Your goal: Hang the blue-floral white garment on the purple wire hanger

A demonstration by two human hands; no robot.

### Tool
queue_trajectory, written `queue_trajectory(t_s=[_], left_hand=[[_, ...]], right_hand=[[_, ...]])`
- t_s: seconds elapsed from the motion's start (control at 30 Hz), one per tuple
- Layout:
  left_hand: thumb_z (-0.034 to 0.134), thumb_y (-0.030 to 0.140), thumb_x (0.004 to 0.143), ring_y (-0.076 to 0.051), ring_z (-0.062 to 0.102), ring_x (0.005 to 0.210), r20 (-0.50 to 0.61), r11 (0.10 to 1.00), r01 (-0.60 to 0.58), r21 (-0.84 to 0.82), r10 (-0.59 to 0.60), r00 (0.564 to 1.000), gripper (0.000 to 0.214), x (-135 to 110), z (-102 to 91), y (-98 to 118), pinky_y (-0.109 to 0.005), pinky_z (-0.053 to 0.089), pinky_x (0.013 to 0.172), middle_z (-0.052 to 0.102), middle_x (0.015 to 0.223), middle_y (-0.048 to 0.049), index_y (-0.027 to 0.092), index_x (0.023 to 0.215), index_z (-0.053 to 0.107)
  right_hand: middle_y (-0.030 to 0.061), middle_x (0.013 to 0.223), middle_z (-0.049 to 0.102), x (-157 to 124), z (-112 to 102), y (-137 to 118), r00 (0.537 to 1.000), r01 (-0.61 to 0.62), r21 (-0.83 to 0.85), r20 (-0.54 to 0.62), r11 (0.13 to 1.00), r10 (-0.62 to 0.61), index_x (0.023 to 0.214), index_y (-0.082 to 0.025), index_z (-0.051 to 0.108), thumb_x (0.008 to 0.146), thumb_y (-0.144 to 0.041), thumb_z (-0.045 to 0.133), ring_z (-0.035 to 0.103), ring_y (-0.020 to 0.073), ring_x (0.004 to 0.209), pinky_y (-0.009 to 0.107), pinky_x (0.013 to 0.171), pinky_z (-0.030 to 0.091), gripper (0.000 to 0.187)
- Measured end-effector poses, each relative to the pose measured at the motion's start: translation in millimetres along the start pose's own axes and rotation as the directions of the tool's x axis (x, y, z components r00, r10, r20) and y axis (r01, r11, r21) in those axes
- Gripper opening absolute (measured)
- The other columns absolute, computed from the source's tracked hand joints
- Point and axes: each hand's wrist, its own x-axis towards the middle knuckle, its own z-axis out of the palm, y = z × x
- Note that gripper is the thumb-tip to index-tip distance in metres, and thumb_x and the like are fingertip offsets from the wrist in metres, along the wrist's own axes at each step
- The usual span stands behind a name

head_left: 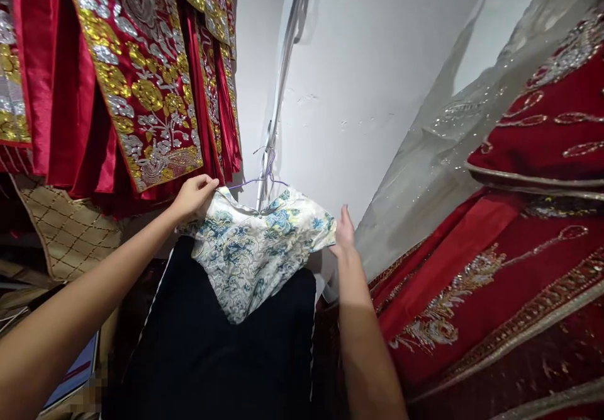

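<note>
A dress hangs on a thin purple hanger (271, 167), facing me. Its short-sleeved top (255, 247) is white with a blue and green floral pattern and ends in a point over a black skirt (231, 363). At the shoulder on the left, my left hand (195, 194) is closed, pinching the cloth between thumb and fingers. My right hand (345, 234) is at the end of the other sleeve, which stretches out to it. Some of its fingertips point upward, and the cloth hides part of its grip.
Red garments (141, 86) with gold and silver sequins hang at upper left. A white sparkly sheer fabric (438, 136) and red embroidered garments (509, 250) crowd the right side. A metal rail (283, 73) runs along the white wall. A gold quilted cloth (70, 231) lies at left.
</note>
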Motion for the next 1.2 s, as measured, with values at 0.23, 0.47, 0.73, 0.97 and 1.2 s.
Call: queue_trajectory(t_s=[0.23,0.47,0.73,0.97,1.2], left_hand=[[0.044,0.040,0.094,-0.026,0.057,0.124,0.256,0.972,-0.230,0.044,0.212,0.943,0.045,15,16.0,55,-0.041,0.040,0.110,0.064,0.133,-0.0075,0.022,0.132,0.061],[0.052,0.020,0.081,-0.030,0.044,0.138,0.219,0.925,-0.323,0.202,0.279,0.935,0.068,13,13.9,71,-0.047,0.033,0.116,0.048,0.150,-0.0108,0.019,0.147,0.042],[0.044,0.026,0.088,-0.025,0.063,0.102,0.277,0.971,-0.237,0.026,0.220,0.935,0.031,-23,43.1,55,-0.039,0.049,0.091,0.068,0.108,-0.0078,0.019,0.112,0.062],[0.049,0.036,0.086,-0.018,0.058,0.073,0.094,0.850,0.027,-0.526,0.027,0.995,0.012,-39,57.1,75,-0.037,0.048,0.068,0.060,0.087,-0.0061,0.024,0.089,0.048],[0.034,0.021,0.085,-0.017,0.062,0.072,0.228,0.812,0.131,-0.568,0.003,0.974,0.006,-14,59.4,80,-0.045,0.051,0.075,0.056,0.076,-0.0030,0.025,0.084,0.038]], right_hand=[[0.0131,0.086,0.076,12,-13,-13,0.961,-0.274,0.283,0.110,0.919,0.253,0.092,-0.017,0.071,0.081,-0.061,0.064,0.073,0.0327,0.086,0.045,0.078,0.059,0.047],[0.0134,0.091,0.074,-47,-2,-37,0.977,-0.215,0.343,0.062,0.914,0.206,0.104,-0.020,0.070,0.091,-0.061,0.047,0.071,0.0322,0.097,0.047,0.082,0.059,0.048],[0.0095,0.104,0.070,-131,45,-84,0.811,-0.222,0.199,0.581,0.955,0.067,0.110,-0.025,0.067,0.081,-0.060,0.068,0.068,0.0276,0.100,0.039,0.085,0.055,0.045],[0.0107,0.129,0.061,-94,74,-41,0.903,0.245,-0.066,0.378,0.967,-0.203,0.127,-0.027,0.058,0.093,-0.046,0.054,0.058,0.0263,0.123,0.045,0.105,0.046,0.039],[0.0144,0.155,0.031,-50,118,-4,0.811,0.565,-0.602,0.276,0.565,-0.516,0.153,-0.022,0.027,0.073,-0.017,0.059,0.015,0.0362,0.150,0.059,0.119,0.018,0.086]])
